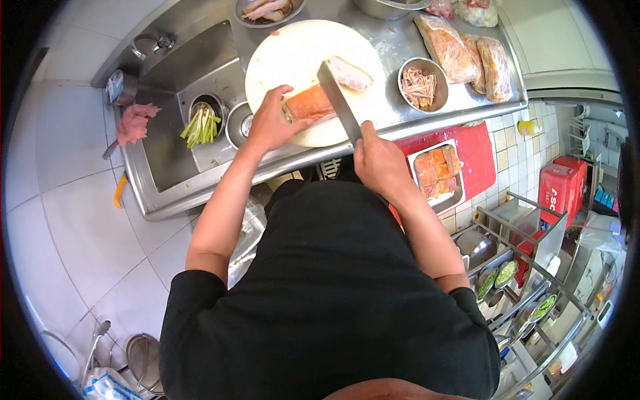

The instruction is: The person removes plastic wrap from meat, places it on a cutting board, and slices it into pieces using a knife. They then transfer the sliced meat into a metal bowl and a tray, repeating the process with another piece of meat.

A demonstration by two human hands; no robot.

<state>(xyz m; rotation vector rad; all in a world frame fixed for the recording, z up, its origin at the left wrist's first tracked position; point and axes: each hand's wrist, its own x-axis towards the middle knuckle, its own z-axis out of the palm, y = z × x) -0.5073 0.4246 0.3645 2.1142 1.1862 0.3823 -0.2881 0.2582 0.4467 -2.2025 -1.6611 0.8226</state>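
A slab of bacon-like meat [309,104] with an orange-brown rind lies on the round white cutting board [280,60]. My left hand [272,125] grips its left end, thumb along the near side and fingers over the far side. In my right hand [381,162] is the handle of a broad-bladed knife [340,103]. Its blade stands at the slab's right end, pointing away from me. Just beyond the blade, a pale cut piece of meat [349,73] rests on the board.
A bowl of meat strips [419,87] and wrapped meat [448,50] stand right of the board on the steel counter [393,53]. The sink [200,60] is to the left, with green stalks [201,128]. Lower right, a tray of meat blocks [437,172] sits on a red board [481,157].
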